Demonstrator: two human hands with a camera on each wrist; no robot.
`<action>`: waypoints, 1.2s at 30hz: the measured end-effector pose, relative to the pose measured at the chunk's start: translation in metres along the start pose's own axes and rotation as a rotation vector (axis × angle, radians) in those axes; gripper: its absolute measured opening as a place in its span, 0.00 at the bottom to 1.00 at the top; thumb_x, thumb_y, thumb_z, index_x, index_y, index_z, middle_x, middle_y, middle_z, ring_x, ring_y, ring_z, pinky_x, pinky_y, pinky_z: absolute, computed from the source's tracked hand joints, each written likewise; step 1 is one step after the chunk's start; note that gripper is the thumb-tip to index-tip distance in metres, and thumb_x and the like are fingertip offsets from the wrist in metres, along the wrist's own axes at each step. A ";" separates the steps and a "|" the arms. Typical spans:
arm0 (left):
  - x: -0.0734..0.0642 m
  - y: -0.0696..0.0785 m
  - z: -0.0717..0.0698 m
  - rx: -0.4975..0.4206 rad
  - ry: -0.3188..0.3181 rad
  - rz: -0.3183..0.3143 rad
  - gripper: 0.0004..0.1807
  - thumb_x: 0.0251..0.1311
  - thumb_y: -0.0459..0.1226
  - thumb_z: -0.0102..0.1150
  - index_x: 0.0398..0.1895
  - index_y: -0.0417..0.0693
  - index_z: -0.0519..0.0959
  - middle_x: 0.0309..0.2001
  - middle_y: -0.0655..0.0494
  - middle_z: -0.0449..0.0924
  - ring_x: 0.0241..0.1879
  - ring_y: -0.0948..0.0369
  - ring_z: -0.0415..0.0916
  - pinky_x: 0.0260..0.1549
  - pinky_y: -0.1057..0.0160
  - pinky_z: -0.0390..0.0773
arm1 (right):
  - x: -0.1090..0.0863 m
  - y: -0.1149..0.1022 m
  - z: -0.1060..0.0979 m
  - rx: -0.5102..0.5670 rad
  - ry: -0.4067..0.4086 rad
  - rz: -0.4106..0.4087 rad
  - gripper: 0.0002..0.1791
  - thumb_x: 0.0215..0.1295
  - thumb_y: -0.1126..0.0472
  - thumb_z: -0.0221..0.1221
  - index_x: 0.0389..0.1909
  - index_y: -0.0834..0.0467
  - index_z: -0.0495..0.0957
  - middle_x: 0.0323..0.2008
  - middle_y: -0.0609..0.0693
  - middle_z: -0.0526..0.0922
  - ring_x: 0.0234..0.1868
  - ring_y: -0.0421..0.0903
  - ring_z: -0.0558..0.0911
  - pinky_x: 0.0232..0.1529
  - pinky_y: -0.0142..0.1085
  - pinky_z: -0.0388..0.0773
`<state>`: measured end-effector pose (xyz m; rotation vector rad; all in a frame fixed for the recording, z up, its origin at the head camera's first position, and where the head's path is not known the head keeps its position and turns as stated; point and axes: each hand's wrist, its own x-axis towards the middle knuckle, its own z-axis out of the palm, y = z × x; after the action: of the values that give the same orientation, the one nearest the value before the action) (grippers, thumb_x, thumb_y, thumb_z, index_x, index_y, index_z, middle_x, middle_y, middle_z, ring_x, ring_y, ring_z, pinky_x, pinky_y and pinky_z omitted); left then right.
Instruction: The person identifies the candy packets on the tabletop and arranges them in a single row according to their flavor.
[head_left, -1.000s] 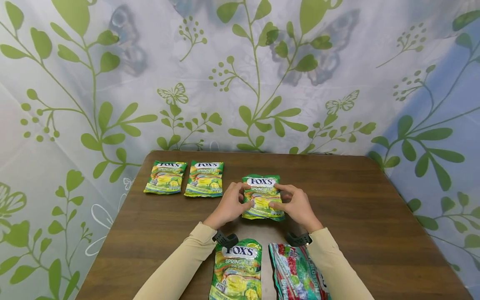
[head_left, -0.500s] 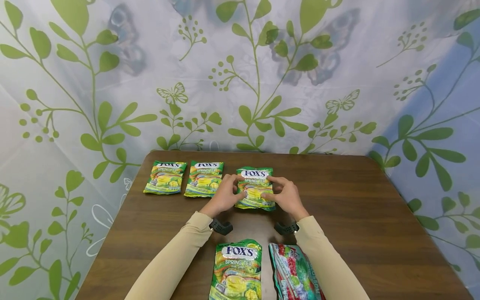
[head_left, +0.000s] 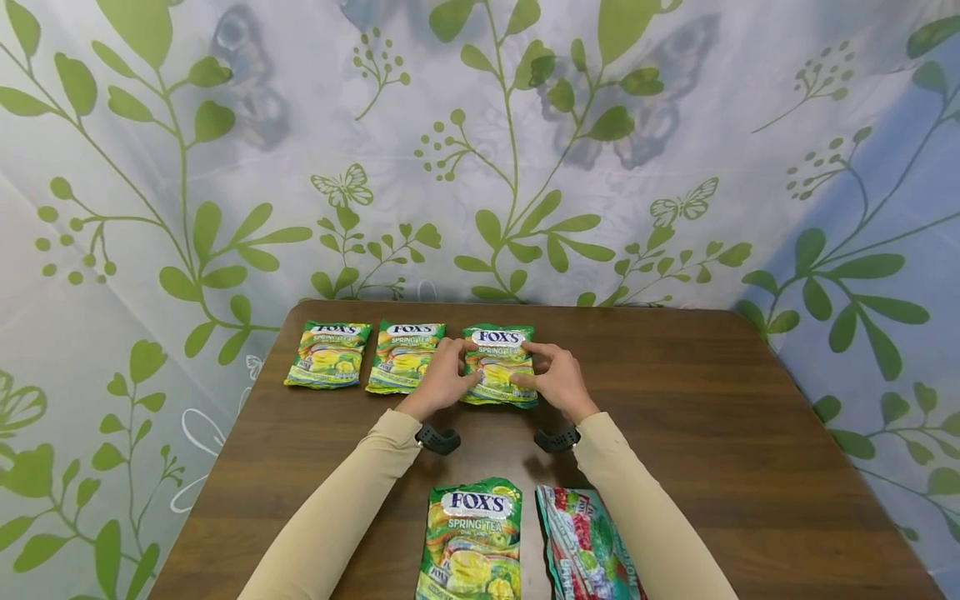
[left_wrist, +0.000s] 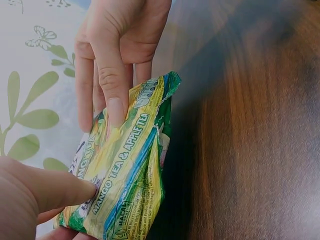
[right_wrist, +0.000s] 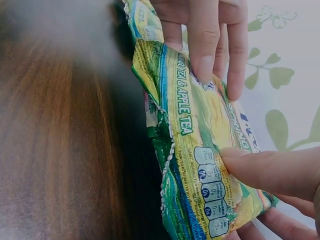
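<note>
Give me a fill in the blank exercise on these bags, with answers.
The left hand and right hand hold a bag whose large logo reads ____.
Its lower strip says MANGO TEA & ____ TEA.
The near green bag lies to the ____ of the teal bag.
The table is ____ in colour.
Answers: FOX'S; APPLE; left; brown.

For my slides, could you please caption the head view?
Fox's Spring Tea bag held between left grip and right grip, beside two matching bags.
</note>
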<state>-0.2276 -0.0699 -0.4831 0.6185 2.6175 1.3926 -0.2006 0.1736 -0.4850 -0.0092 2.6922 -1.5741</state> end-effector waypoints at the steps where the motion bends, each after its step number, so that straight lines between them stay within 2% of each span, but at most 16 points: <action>1: 0.000 0.000 0.000 -0.004 0.000 -0.010 0.25 0.74 0.31 0.69 0.70 0.32 0.75 0.53 0.38 0.69 0.41 0.53 0.66 0.41 0.54 0.69 | 0.001 0.000 0.001 0.001 -0.001 -0.001 0.37 0.66 0.61 0.79 0.76 0.55 0.78 0.73 0.60 0.75 0.58 0.59 0.81 0.48 0.51 0.84; 5: 0.002 -0.001 0.000 -0.014 -0.003 -0.036 0.26 0.75 0.31 0.68 0.71 0.32 0.74 0.55 0.38 0.69 0.42 0.52 0.66 0.41 0.54 0.70 | 0.006 0.003 0.003 0.007 -0.003 0.004 0.38 0.66 0.62 0.79 0.76 0.55 0.78 0.73 0.59 0.76 0.57 0.59 0.82 0.46 0.49 0.84; 13: 0.010 0.000 -0.003 0.011 0.018 -0.036 0.26 0.74 0.29 0.68 0.71 0.31 0.74 0.57 0.37 0.69 0.43 0.50 0.68 0.42 0.52 0.73 | 0.016 0.002 0.008 -0.017 0.008 0.010 0.37 0.66 0.62 0.79 0.75 0.57 0.79 0.71 0.59 0.77 0.53 0.56 0.81 0.43 0.46 0.81; 22: 0.016 0.002 -0.008 0.056 0.026 -0.093 0.26 0.76 0.29 0.65 0.73 0.32 0.73 0.61 0.35 0.69 0.45 0.49 0.67 0.44 0.50 0.70 | 0.031 -0.003 0.012 -0.019 -0.023 0.007 0.38 0.66 0.63 0.78 0.76 0.57 0.78 0.75 0.60 0.73 0.57 0.59 0.81 0.48 0.51 0.83; 27: 0.018 0.000 -0.007 0.099 0.021 -0.085 0.26 0.76 0.30 0.64 0.73 0.31 0.72 0.61 0.35 0.70 0.44 0.49 0.67 0.44 0.49 0.71 | 0.034 -0.004 0.012 -0.011 -0.037 0.028 0.39 0.66 0.64 0.78 0.77 0.57 0.77 0.77 0.62 0.71 0.60 0.61 0.81 0.50 0.53 0.84; 31: 0.021 -0.002 -0.005 0.134 0.017 -0.083 0.26 0.76 0.31 0.65 0.73 0.30 0.72 0.64 0.33 0.69 0.48 0.46 0.70 0.48 0.46 0.73 | 0.035 -0.004 0.013 -0.011 -0.040 0.024 0.38 0.67 0.64 0.77 0.77 0.59 0.77 0.77 0.63 0.71 0.62 0.62 0.80 0.51 0.53 0.85; 36: 0.021 -0.002 -0.004 0.157 0.007 -0.094 0.26 0.77 0.31 0.64 0.73 0.30 0.72 0.67 0.31 0.69 0.58 0.41 0.72 0.55 0.43 0.75 | 0.034 -0.004 0.013 -0.022 -0.039 0.011 0.38 0.67 0.64 0.77 0.77 0.59 0.76 0.76 0.64 0.72 0.61 0.62 0.81 0.51 0.53 0.85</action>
<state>-0.2488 -0.0654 -0.4811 0.5008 2.7415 1.1746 -0.2343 0.1597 -0.4885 -0.0251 2.6755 -1.5247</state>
